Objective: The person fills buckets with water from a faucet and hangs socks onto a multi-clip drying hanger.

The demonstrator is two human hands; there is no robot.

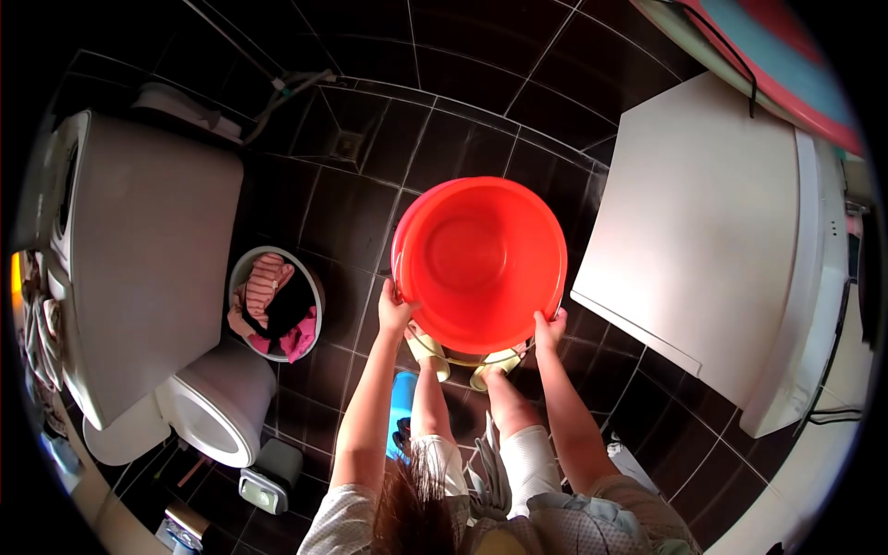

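The left hand point(395, 308) and right hand point(550, 329) grip the red basin point(507, 268) at its near sides — a holding step; shifting it probably needs level support.

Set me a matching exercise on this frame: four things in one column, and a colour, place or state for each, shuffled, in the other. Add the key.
1. Basin
2. Bin
3. Slippers
4. Floor

A. Dark and tiled
B. Held at its rim by the left hand and right hand
C. Pale yellow, being worn
D. Has clothes in it

Pairs: 1-B, 2-D, 3-C, 4-A
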